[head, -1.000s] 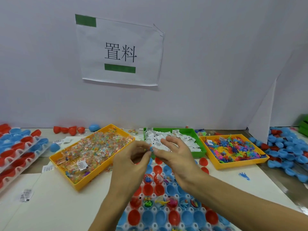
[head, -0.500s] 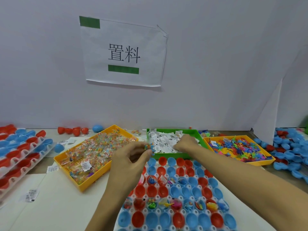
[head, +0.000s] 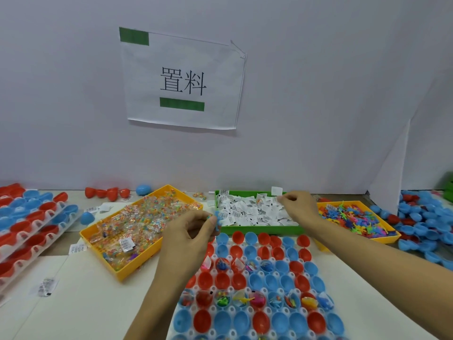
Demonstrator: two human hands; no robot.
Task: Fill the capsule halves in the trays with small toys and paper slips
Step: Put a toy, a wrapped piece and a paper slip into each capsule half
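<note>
Green bin (head: 257, 231) at frame centre: right hand (head: 297, 204) pinches a paper slip (head: 276, 199), left hand (head: 190, 231) grips a small toy (head: 215, 220) over the capsule tray (head: 259, 278), likely readying both for one half.

Single view only, head cam, wide-angle, so no overlap with any other view. Sits above the near edge of the bench (head: 73, 303), facing forward and slightly down toward the far edge and the white wall (head: 318, 94) behind it. Close range: both forearms enter from the bottom of frame, capsule tray (head: 247, 280) cut off by the bottom edge. Wall with paper sign (head: 182, 79) fills the upper half. Bench left and right edges run out of frame.
</note>
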